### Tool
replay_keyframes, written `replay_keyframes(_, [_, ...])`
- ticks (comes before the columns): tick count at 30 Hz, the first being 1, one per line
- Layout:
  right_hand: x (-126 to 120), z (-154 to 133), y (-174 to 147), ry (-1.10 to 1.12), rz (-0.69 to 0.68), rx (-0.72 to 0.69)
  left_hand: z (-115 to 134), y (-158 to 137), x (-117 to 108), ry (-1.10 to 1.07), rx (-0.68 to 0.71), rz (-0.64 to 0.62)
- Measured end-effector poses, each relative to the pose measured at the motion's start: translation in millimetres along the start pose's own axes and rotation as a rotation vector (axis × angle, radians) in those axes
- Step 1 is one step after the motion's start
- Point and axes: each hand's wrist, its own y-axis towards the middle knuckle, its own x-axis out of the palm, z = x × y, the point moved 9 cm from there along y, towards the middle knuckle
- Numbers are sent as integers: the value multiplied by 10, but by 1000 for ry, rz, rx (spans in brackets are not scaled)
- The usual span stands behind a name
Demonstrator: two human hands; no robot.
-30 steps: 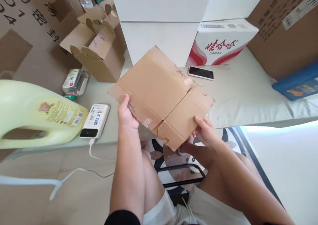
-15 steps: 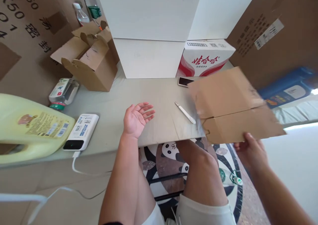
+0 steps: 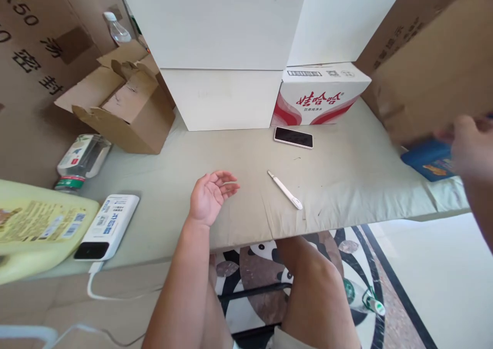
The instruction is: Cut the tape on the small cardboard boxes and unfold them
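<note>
At the right edge, my right hand point(image 3: 472, 146), partly cut off and blurred, is closed on a flat piece of cardboard point(image 3: 435, 71). The cardboard is raised in front of the large box at the right and covers part of a blue bottle point(image 3: 431, 159). My left hand point(image 3: 211, 197) rests palm up over the cloth-covered table point(image 3: 239, 156), fingers loosely curled and apart, holding nothing. Right of it lies a white utility knife or scalpel-like tool point(image 3: 285, 189). A phone point(image 3: 293, 137) with a dark screen lies further back.
White boxes point(image 3: 227, 99) and a red-and-white carton point(image 3: 319, 97) stand at the back. To the left are an open cardboard box point(image 3: 146, 117), a clear bottle point(image 3: 82, 159), a white power bank point(image 3: 110, 225) with a cable and a yellow jug point(image 3: 42, 231). A plastic bottle point(image 3: 362, 295) lies on the floor.
My right hand has carried the cardboard up and to the right, away from the table's front edge, uncovering the phone. My left hand stays open in nearly the same place.
</note>
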Motion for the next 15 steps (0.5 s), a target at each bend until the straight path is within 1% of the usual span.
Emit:
replay_keyframes(1, [130, -15, 143, -12, 88, 82, 5, 16, 2, 2, 0, 1])
replay_keyframes(2, [355, -26, 244, -18, 50, 131, 15, 28, 0, 0, 1, 2])
replay_keyframes(3, [533, -28, 294, -23, 27, 143, 26, 36, -5, -4, 3, 5])
replay_keyframes(5, [783, 100, 246, -31, -45, 174, 54, 45, -21, -16, 9, 13])
replay_keyframes(6, [839, 218, 166, -36, -77, 193, 68, 46, -26, -21, 13, 13])
replay_keyframes(8, [850, 525, -51, -49, -141, 258, 90, 41, -26, -30, 27, 3])
replay_keyframes(11, [714, 909, -374, -85, -210, 342, 103, 14, -9, -37, 37, -23])
replay_keyframes(13, [616, 1013, -553, -119, -261, 369, 110, -19, -1, -43, 36, -37])
replay_keyframes(15, [558, 990, -710, -162, -320, 372, 140, -60, -11, -65, 46, -36])
